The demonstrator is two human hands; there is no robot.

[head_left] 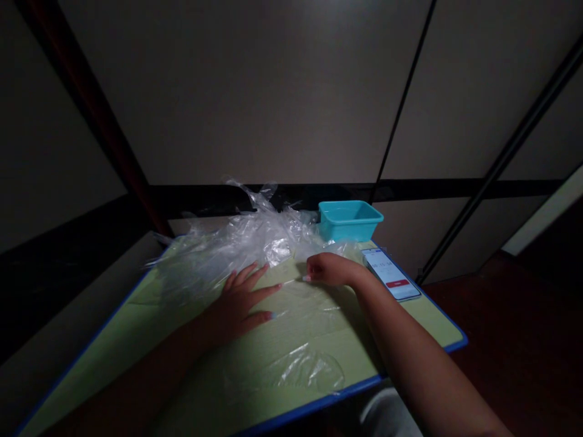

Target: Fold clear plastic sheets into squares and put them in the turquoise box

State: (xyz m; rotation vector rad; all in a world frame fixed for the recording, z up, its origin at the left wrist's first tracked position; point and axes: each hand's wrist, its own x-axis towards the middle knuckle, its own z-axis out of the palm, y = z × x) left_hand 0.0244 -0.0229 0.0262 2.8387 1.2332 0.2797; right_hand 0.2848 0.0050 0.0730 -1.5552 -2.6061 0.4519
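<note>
Plastic at L hand (242, 298): 1 clear film (304, 365), lay flat on green tbl (435, 326); fingers were spread.
R hand (331, 269): 1, fingertips pressed tog. nr film; couldn't tell if pinching it.
Heap (268, 233): 1, crumpled plastic, sat beyond hands; pcs uncountable.
Tub (350, 228): 1, turquoise, stood R of heap.
Phone (390, 273): 1, lay by tbl's R edge.

One left hand (241, 300), one right hand (330, 269), one table (432, 328).
We count one blue tub (350, 231), one phone (392, 274); clear plastic pieces (273, 237) overlap, so we can't count them.
</note>
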